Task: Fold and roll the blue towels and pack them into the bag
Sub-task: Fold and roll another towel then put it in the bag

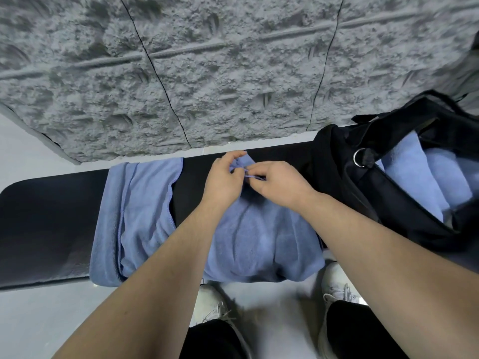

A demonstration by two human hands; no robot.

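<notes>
A blue towel [259, 242] lies across the black bench [46, 224], its near edge hanging over the front. My left hand [224, 178] and my right hand [278, 183] meet at its far end, each pinching the towel's corner and a thin loop there. A second blue towel [134, 211] lies loosely folded to the left on the bench. At the right, the black bag [368, 193] stands open with rolled blue towels [420, 174] inside.
A rough grey stone-textured wall [207, 73] rises right behind the bench. The pale floor [31, 320] lies in front, with my white shoes [337, 286] and black trousers at the bottom. A metal ring [359, 158] hangs on the bag's strap.
</notes>
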